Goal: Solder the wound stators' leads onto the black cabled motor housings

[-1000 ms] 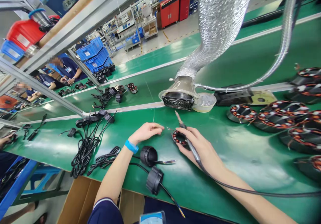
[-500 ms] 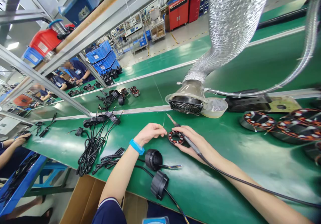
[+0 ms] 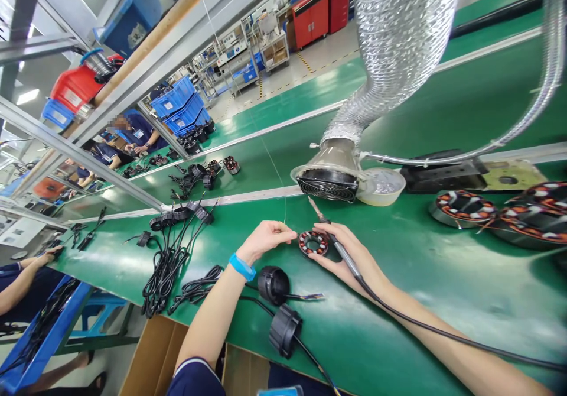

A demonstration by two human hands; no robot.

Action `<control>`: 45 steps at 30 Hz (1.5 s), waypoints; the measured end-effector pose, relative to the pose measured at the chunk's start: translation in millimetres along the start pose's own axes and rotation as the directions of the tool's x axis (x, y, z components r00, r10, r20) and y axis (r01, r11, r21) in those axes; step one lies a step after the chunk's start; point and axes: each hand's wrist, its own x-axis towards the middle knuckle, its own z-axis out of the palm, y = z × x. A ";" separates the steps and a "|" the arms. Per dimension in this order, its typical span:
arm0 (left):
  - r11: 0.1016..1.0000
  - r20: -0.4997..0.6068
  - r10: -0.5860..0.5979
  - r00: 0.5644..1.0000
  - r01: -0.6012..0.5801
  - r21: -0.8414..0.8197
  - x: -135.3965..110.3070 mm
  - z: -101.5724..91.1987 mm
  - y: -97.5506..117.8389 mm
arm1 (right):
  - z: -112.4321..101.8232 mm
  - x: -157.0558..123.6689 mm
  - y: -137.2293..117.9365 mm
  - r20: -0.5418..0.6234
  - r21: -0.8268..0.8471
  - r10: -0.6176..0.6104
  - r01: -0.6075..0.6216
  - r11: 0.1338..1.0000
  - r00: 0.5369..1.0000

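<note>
My right hand (image 3: 349, 251) is closed around a soldering iron (image 3: 346, 259). Its bare tip points up and away, toward the fan hood. Thumb and fingers of that same hand also touch a small ring-shaped motor stator (image 3: 313, 234) with copper windings and white and black segments. At the stator's left edge, my left hand (image 3: 268, 241) pinches with thumb and forefinger. A thin solder wire (image 3: 285, 210) comes down from above into those fingers; its end is hard to make out. Two black round housings (image 3: 273, 284) with cables lie close below my hands.
Behind the stator stands a fume extractor fan (image 3: 328, 183) on a silver duct, beside a shallow cup (image 3: 381, 188). Larger stators (image 3: 463, 210) are stacked at right. Bundled black cables (image 3: 163, 272) lie at left. The iron's cord crosses my right forearm. Co-workers sit farther left.
The camera view has shifted slightly. Both hands keep nearly the same hold, and the stator appears a little turned and more face-on between them.
</note>
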 end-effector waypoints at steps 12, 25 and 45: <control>0.996 0.040 -0.088 0.995 0.088 0.017 -13.3 -1.1 4.7 | 1.9 -3.6 4.0 0.003 -0.009 0.042 -0.042 0.999 0.999; 0.999 0.046 -0.013 0.999 0.015 -0.047 -5.4 0.7 -11.4 | -0.1 0.5 -1.8 -0.049 -0.036 0.056 -0.058 0.998 0.997; 0.956 0.225 0.086 0.970 -0.144 0.256 4.1 5.1 -24.4 | -1.0 2.7 -3.7 -0.117 -0.039 0.094 -0.100 0.994 0.989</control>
